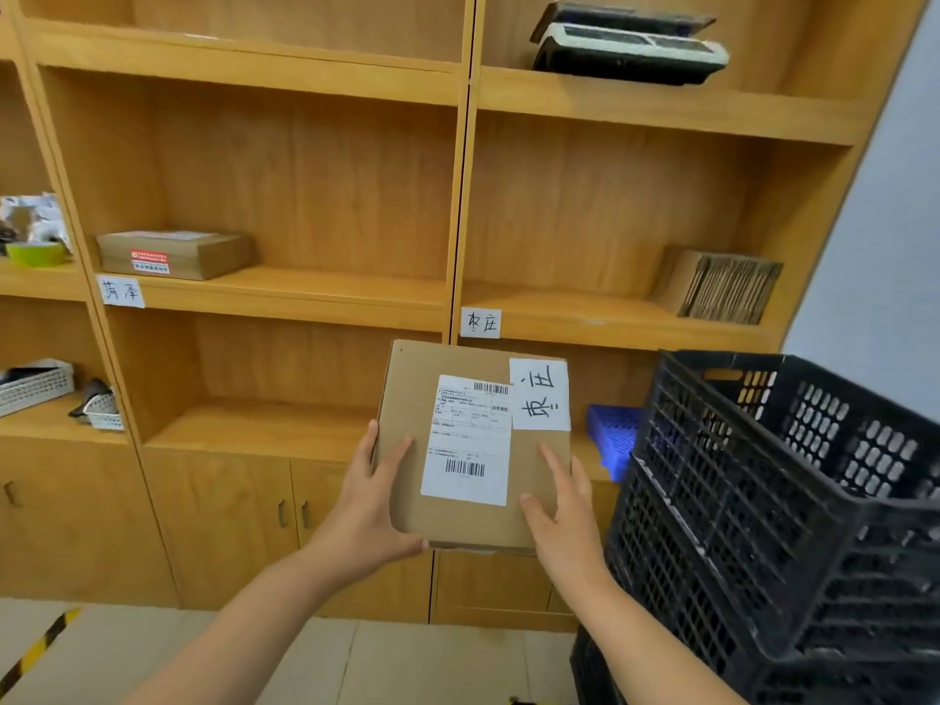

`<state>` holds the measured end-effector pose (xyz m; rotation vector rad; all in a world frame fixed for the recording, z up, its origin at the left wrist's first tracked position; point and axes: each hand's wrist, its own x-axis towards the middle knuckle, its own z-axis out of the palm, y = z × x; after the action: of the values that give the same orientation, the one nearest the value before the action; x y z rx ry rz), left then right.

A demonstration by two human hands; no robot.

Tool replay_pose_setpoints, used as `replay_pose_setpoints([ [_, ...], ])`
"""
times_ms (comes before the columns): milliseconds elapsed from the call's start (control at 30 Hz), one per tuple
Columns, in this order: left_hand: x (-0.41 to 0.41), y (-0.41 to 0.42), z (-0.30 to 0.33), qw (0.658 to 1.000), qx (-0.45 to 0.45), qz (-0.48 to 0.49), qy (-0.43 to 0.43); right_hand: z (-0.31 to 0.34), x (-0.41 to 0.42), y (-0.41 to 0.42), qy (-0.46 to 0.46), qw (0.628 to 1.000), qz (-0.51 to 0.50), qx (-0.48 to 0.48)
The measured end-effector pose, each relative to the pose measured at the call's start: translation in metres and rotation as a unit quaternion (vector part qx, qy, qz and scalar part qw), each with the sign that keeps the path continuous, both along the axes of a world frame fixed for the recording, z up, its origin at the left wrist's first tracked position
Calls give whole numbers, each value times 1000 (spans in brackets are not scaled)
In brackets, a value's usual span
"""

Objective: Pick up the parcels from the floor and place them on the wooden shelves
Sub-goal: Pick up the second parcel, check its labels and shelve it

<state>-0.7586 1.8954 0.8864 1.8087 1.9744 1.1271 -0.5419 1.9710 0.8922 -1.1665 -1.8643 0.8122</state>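
I hold a flat brown cardboard parcel (407,409) in front of the wooden shelves (305,292), at the height of the lower open shelf. It carries a white shipping label and a white handwritten tag. My left hand (374,506) grips its left edge and lower corner. My right hand (562,516) grips its lower right side, fingers spread on the top face. Another brown parcel (175,254) lies on the middle left shelf. White handwritten tags mark the shelf edges, one at the left (120,291) and one at the centre post (480,322).
Stacked black plastic crates (793,526) stand close on my right. A blue plastic piece (613,437) sits on the lower right shelf behind them. A cardboard bundle (722,287) lies on the middle right shelf, dark trays (630,48) on the top one. White baskets (35,384) occupy the far left.
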Motion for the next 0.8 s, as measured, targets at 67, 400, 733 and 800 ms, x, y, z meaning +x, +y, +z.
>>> replay_pose_setpoints([
  [67, -4, 26, 0, 1000, 2, -3, 6, 1, -1, 23, 10, 1000, 10, -4],
  [400, -2, 178, -6, 997, 39, -54, -25, 8, 11, 144, -20, 998, -48, 25],
  [733, -40, 327, 24, 993, 87, -71, -30, 36, -27, 280, -7, 994, -83, 73],
  [800, -49, 350, 35, 992, 103, -69, -18, 40, -36, 305, 9, 993, -80, 83],
])
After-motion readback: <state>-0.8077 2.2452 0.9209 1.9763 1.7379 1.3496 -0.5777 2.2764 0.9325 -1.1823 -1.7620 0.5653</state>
